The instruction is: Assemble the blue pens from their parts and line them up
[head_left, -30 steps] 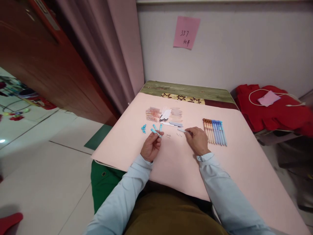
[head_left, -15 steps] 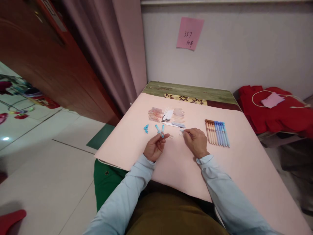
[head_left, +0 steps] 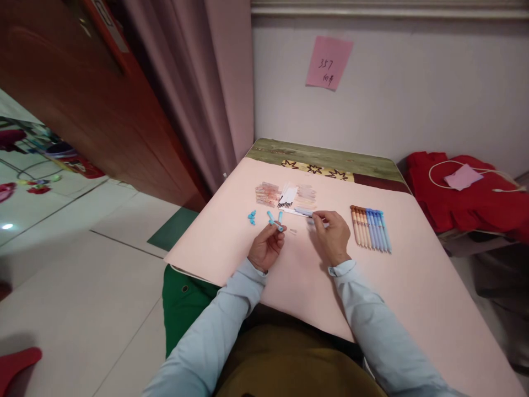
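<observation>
My left hand (head_left: 266, 246) is closed on a short light-blue pen barrel (head_left: 276, 225) and holds it just above the pink table cover (head_left: 231, 242). My right hand (head_left: 330, 234) is closed, its fingertips pinching a thin pale-blue pen part (head_left: 305, 212) beside the pile of parts. Two more blue barrels (head_left: 270, 215) lie just beyond my left hand. Small blue caps (head_left: 252, 216) sit to their left. A tiny clear piece (head_left: 293, 231) lies between my hands.
A row of several finished orange and blue pens (head_left: 371, 227) lies right of my right hand. Refills and clear parts (head_left: 286, 196) are piled further back. Red cloth with a white cable (head_left: 467, 187) lies off the table's right. A pink note (head_left: 328, 62) hangs on the wall.
My right hand has moved forward to the parts pile and now pinches a pale-blue part. My left hand keeps its blue barrel. The view has shifted a little to the left.
</observation>
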`<state>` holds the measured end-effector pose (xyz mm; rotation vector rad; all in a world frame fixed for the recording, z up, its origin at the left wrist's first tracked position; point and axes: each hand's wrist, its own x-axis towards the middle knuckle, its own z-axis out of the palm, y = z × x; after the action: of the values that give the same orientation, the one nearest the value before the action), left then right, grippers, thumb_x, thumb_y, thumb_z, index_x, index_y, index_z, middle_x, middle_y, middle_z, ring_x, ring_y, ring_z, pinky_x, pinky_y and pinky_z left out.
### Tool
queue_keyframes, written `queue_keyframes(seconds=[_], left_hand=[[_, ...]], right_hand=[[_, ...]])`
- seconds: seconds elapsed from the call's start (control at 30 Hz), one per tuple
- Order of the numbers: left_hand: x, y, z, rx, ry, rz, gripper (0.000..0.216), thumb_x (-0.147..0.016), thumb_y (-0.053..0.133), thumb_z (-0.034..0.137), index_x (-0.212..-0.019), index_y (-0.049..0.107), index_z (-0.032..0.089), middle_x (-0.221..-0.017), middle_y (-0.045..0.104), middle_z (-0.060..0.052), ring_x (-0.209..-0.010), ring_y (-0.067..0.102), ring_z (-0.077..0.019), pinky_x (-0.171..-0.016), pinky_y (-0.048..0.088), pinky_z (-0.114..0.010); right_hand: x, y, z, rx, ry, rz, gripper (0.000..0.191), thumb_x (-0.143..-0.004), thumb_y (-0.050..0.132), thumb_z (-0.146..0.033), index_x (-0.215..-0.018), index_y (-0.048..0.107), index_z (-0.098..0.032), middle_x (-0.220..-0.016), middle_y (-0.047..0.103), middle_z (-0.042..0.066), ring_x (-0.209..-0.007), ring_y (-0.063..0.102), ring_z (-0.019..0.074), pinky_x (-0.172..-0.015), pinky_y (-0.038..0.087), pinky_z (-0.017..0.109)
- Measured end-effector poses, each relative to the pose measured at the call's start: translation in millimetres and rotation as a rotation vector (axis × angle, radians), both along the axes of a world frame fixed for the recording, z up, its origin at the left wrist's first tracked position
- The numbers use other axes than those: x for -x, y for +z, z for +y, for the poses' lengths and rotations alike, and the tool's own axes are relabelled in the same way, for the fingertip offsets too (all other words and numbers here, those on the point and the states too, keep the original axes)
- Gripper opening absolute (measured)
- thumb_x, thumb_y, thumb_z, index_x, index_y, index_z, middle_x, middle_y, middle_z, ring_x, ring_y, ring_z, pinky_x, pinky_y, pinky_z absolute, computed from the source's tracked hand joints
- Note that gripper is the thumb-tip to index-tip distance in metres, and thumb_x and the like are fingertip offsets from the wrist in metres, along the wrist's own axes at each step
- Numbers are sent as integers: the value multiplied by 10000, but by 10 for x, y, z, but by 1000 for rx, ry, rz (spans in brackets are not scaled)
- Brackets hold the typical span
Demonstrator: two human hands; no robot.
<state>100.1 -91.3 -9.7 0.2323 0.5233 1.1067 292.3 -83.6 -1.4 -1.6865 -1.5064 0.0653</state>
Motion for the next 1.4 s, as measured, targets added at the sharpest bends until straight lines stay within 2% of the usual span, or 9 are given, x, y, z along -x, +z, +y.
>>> queue_keyframes(seconds=[0.1, 0.23, 0.4, 0.67, 0.8, 1.0, 1.23, 1.4], left_hand=[[18, 35, 4, 55, 7, -2, 120, -887, 563, 114, -975, 645, 106, -855, 677, -47, -590, 601, -30, -523, 515, -84], [46, 59, -4, 84, 23, -2, 131, -900, 533, 110, -959, 650, 112, -881, 694, -57, -579, 598, -30, -512, 519, -86], [54, 3, 5, 4, 82, -71, 72, -870, 602, 143, -922, 651, 138, -866, 678, -35, -609, 595, -51, -515, 514, -126], [33, -9, 15, -8, 117, -102, 77, -872, 621, 180, -919, 657, 131, -786, 638, -25, -594, 564, -64, -490, 468, -145], [21, -6, 7, -22, 119, -101, 70, -863, 643, 209, -878, 651, 142, -761, 619, -15, -595, 552, -69, -490, 448, -158], [20, -32, 9, -54, 91, -109, 98, -837, 678, 227, -875, 649, 141, -734, 589, -4, -601, 531, -77, -506, 432, -178], [16, -48, 13, -76, 75, -95, 130, -810, 712, 230, -879, 653, 137, -745, 591, -3, -613, 526, -79, -526, 432, -185], [8, -38, 13, -84, 70, -78, 133, -802, 720, 228, -870, 655, 134, -751, 589, -3, -617, 523, -79, -534, 432, -188]], right_hand=[[80, 22, -32, -32, 15, 40, 251, -911, 529, -375, -894, 715, -208, -851, 684, 50, -772, 566, 193, -741, 387, 312], [113, -47, -23, -43, 20, 21, 244, -907, 538, -365, -865, 718, -207, -778, 667, 37, -742, 556, 182, -749, 387, 308], [-66, -128, 8, -22, -46, 28, 218, -879, 564, -351, -868, 728, -208, -780, 665, 31, -739, 549, 178, -718, 378, 298], [-213, -64, -1, -35, -79, 101, 227, -870, 570, -351, -874, 739, -199, -783, 672, 30, -698, 558, 166, -693, 400, 289], [-153, -68, -37, -31, 22, 59, 203, -868, 591, -353, -871, 736, -210, -803, 681, 27, -714, 567, 168, -711, 411, 292], [8, -150, -101, 52, 235, -170, 138, -862, 628, -314, -847, 739, -233, -851, 703, 33, -814, 594, 192, -796, 391, 314], [76, -220, -91, 121, 274, -327, 188, -899, 615, -339, -988, 739, -229, -872, 699, 54, -844, 589, 209, -782, 363, 328], [72, -221, -82, 129, 298, -350, 194, -934, 572, -314, -921, 746, -228, -884, 701, 61, -863, 586, 203, -790, 350, 327]])
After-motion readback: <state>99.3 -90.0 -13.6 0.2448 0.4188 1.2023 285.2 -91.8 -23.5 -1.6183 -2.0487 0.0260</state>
